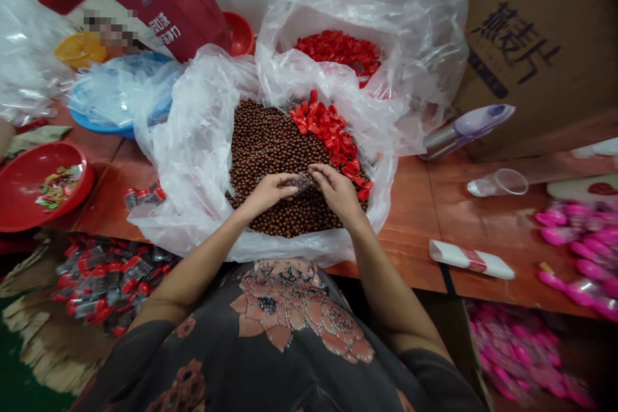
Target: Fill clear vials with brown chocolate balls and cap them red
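My left hand [273, 194] is closed on a small clear plastic container [303, 182], held low over a heap of small round brown balls [270, 148]. From the other side, my right hand [337, 192] has its curled fingertips at the container's right end and appears to grip it too. What the container holds is too blurred to make out. The brown balls lie in an opened clear plastic bag [183, 167]. Beside my right hand, a pile of red plastic caps [333, 132] rests on the balls along the bag's right side.
Behind stands another clear bag [410, 19] with more red pieces [338, 51]. A red bowl [14, 174] with wrapped bits and a blue basin [120, 93] are left. Capped containers [103, 277] fill a box below left. A carton [541, 45] and pink items [593, 238] are right.
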{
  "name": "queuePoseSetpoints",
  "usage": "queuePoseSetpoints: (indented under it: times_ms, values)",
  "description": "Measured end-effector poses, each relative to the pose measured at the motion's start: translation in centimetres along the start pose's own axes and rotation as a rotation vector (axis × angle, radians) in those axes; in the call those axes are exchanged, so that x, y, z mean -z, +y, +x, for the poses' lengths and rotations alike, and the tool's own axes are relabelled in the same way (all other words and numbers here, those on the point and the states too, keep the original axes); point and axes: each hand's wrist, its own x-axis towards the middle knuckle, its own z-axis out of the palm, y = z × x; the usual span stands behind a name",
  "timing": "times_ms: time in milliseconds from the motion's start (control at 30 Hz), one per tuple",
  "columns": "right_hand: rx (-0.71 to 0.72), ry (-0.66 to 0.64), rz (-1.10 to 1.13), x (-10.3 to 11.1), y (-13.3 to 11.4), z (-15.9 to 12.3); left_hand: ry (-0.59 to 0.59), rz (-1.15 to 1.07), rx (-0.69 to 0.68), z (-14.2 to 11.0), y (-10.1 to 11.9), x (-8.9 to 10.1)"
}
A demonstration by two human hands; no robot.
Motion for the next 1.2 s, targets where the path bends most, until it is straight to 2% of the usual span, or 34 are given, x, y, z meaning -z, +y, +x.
queuePoseSetpoints:
  times_ms: [100,200,267,367,467,667,767,900,1033,1133,1200]
  values:
    - [-0.006,0.119,-0.295,1.9,1.3,-0.1,0.031,-0.231,0.164,-0.7,-0.6,-0.8]
    - [-0.106,0.114,-0.609,4.2,3.3,-0.4,0.060,-0.329,0.269,-1.4,-0.7,-1.2]
    - [-0.167,0.065,-0.698,5.1,4.5,-0.6,0.077,-0.358,0.303,-1.9,-0.5,-1.4]
    - [-0.192,0.012,-0.708,5.5,5.7,-0.8,0.088,-0.372,0.286,-2.5,-0.3,-1.8]
    - [-0.158,0.008,-0.660,5.3,6.4,-1.0,0.103,-0.369,0.241,-2.9,-0.4,-2.1]
    - [-0.016,0.094,-0.504,4.9,7.7,-1.0,0.106,-0.393,0.188,-3.2,-0.7,-2.0]
    - [-0.048,0.066,-0.409,4.8,8.2,-1.0,0.105,-0.394,0.210,-3.2,-0.6,-2.0]
    - [-0.122,0.096,-0.242,4.8,8.4,-1.1,0.095,-0.373,0.215,-3.3,-0.6,-2.1]
    - [-0.131,0.182,-0.089,4.6,7.3,-1.5,0.049,-0.320,0.173,-3.3,-0.9,-2.3]
    - [-0.138,0.298,0.192,4.3,5.4,-2.0,0.003,-0.297,0.127,-3.3,-1.0,-2.8]
    - [-0.171,0.319,0.388,4.1,4.0,-2.4,-0.013,-0.289,0.107,-3.2,-1.0,-3.1]
